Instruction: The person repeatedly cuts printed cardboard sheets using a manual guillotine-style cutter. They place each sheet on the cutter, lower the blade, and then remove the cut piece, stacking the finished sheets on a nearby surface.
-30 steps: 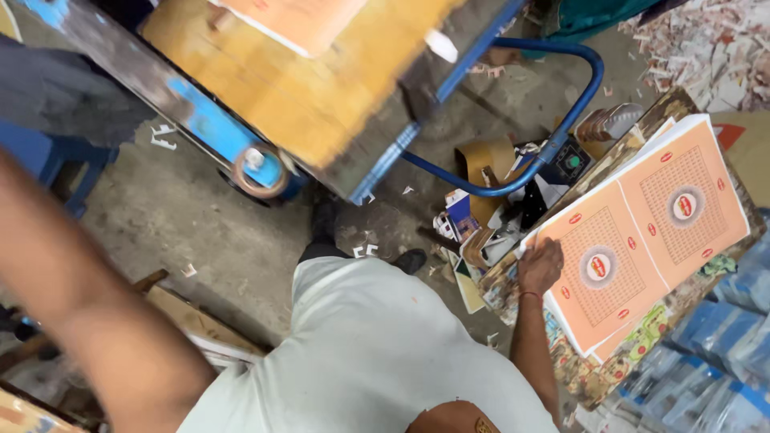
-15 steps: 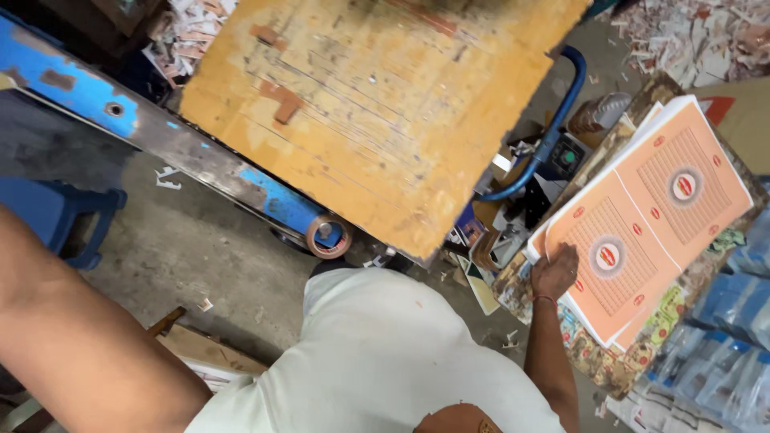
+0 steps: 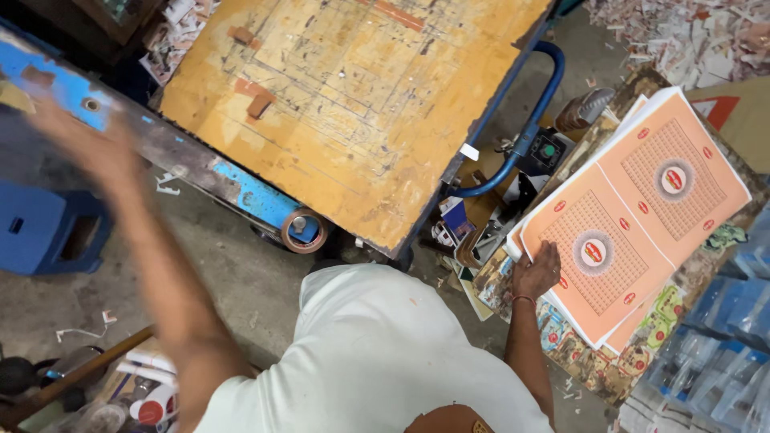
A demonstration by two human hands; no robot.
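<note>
A person's right hand [image 3: 537, 271] presses flat on the near corner of a stack of orange printed sheets [image 3: 634, 216] beside a worn yellow worktable [image 3: 353, 104]. The thin, floppy sheets likely lift best by an edge. The blurred left hand [image 3: 84, 144] is raised; its grip cannot be told.

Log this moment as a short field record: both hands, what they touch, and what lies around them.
Right hand: rests flat on the near corner of the stack of orange printed sheets, fingers spread.
Left hand: raised and blurred by motion, empty as far as can be seen, near the blue metal frame.
Wooden platform: worn yellow board on the frame, bare on top.
Tape roll: brown, at the platform's near edge.
Blue stool: on the floor at left.
Floor: concrete, paper scraps scattered.
</note>
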